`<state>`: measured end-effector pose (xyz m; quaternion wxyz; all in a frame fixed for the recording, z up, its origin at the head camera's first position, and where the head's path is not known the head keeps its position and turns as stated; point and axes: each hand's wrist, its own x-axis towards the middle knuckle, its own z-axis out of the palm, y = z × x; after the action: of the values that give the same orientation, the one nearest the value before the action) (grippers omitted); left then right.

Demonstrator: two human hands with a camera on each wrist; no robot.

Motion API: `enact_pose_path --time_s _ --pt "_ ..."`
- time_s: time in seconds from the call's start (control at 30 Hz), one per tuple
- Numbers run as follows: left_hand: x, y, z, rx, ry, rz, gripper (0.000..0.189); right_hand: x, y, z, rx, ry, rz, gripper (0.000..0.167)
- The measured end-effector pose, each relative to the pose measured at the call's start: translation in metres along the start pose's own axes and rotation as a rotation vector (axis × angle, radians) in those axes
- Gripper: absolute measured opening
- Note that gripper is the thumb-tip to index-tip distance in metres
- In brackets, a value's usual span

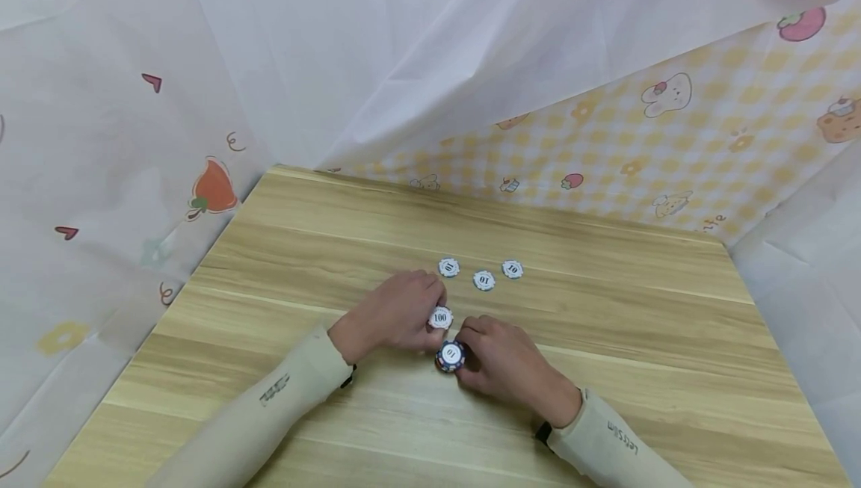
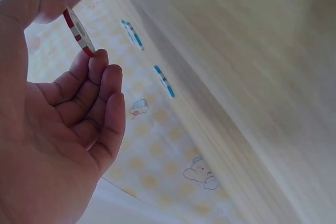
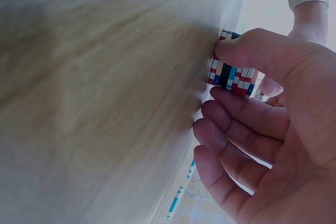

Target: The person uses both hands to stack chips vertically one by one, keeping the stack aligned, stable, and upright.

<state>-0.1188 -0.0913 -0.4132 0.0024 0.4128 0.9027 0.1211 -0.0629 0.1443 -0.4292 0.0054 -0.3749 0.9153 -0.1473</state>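
Head view: left hand pinches a 100 chip and right hand holds a chip stack, well in from the surface's back edge, where a bump from that chip could tip it.

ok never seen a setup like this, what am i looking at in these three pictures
There's no machine: these are a person's two bare hands. The widest picture comes from a camera worn on the head, looking down. The other two come from cameras on the left and right wrists, each looking at that hand's work. On the wooden table, three loose chips marked 10 lie flat, apart from each other. The left hand pinches a chip marked 100, with a red-and-white edge. The right hand grips a stack of mixed-colour chips, thumb on one side, fingers on the other.
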Motion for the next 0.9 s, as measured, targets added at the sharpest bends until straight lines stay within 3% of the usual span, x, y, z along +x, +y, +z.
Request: enact_pose_path --time_s 0.4,0.9 --pt "-0.008 0.016 -0.001 0.003 -0.039 0.005 0.039 0.000 0.001 0.001 -0.001 0.008 -0.008 0.024" --pt "-0.013 0.022 0.002 0.024 -0.004 0.051 0.036 -0.001 0.001 0.001 -0.010 0.022 -0.019 0.022"
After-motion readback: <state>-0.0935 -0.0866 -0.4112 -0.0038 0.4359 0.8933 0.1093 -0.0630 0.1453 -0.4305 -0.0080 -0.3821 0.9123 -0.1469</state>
